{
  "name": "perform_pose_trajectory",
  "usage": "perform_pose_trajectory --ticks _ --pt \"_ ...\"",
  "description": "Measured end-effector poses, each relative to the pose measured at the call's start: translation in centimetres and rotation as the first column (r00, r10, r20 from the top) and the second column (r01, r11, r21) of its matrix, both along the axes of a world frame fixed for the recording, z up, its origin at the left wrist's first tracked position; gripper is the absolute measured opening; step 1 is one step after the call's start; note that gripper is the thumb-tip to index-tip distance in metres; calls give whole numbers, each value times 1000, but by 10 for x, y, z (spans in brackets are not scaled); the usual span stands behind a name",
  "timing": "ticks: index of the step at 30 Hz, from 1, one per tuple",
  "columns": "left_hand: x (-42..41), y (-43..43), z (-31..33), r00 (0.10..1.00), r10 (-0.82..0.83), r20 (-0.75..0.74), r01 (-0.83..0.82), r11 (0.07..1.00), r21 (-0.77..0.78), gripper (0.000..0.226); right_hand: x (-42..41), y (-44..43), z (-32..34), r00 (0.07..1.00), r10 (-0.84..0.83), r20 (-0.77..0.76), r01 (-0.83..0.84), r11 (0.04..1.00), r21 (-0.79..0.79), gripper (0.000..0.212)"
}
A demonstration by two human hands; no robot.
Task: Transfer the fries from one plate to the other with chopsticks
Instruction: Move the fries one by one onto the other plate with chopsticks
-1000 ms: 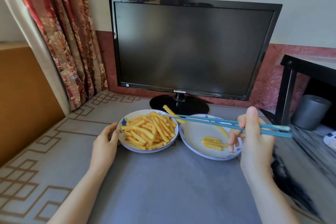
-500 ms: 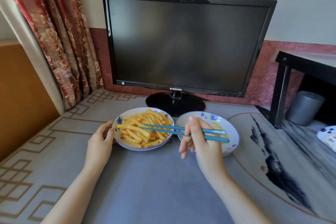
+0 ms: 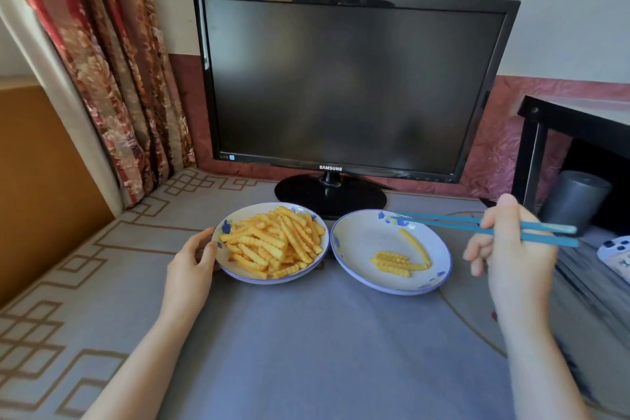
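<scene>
Right hand: the right hand (image 3: 511,249) grips two blue chopsticks (image 3: 443,224), thumb on top and fingers curled beneath; it hangs just beside the right plate (image 3: 354,242), on its right.
Left hand: the left hand (image 3: 191,262) holds the left plate (image 3: 272,281) by its left rim, thumb and fingers curled on the edge.
Chopsticks: one pair, nearly level, tips close together above the far rim of the right plate.
Plates: two, white with blue flowers, side by side on the table (image 3: 306,351), their rims touching or almost so.
Fries: a heaped pile of crinkle-cut fries (image 3: 272,245) fills the left plate, too many to count. The right plate holds one long fry lying slantwise and a small cluster beside it, about four.
Table: covered by a grey-blue cloth with a brown fret border at the left.
Room: one dark Samsung monitor (image 3: 341,85) stands just behind the plates, a red floral curtain (image 3: 112,61) hangs at the left, and a black shelf (image 3: 579,119) at the right has one grey cylinder (image 3: 576,201) under it.
</scene>
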State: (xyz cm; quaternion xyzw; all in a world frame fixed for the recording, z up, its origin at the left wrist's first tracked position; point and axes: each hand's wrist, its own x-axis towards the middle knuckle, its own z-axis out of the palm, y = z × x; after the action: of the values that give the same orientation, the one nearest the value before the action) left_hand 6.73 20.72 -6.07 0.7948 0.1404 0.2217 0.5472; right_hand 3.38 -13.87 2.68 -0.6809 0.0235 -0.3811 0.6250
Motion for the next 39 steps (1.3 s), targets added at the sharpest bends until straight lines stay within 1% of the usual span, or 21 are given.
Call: perform_pose_trajectory --ticks 4,6,11,16,21,27,34,39 --pt "-1 0 0 1000 -3 0 3 1000 -9 31 0 -12 -2 997 -72 -39 71 997 -26 40" --pt "-1 1 0 1000 0 -3 0 1000 -7 31 0 -15 -2 996 -74 -53 72 997 -28 40" --pt "0 1 -1 1000 -4 -12 4 1000 -7 32 2 -16 -6 993 -76 -94 67 993 -102 42" --pt "0 1 -1 1000 1 -15 -1 1000 -12 32 5 -10 -6 992 -79 -103 69 992 -101 44" --pt "0 -1 1 1000 -6 -8 5 1000 -23 31 4 6 -6 997 14 -81 -24 993 -119 46" --pt "-1 -2 2 1000 -1 -6 1 1000 -14 31 5 12 -6 993 106 -54 -107 994 -17 41" --pt "-2 0 1 1000 -2 -15 2 1000 -14 32 8 13 -11 981 169 -96 -176 982 -68 41" --pt "-1 2 -1 1000 -3 -23 3 1000 -10 33 8 8 -9 981 164 -107 -173 982 -77 40"
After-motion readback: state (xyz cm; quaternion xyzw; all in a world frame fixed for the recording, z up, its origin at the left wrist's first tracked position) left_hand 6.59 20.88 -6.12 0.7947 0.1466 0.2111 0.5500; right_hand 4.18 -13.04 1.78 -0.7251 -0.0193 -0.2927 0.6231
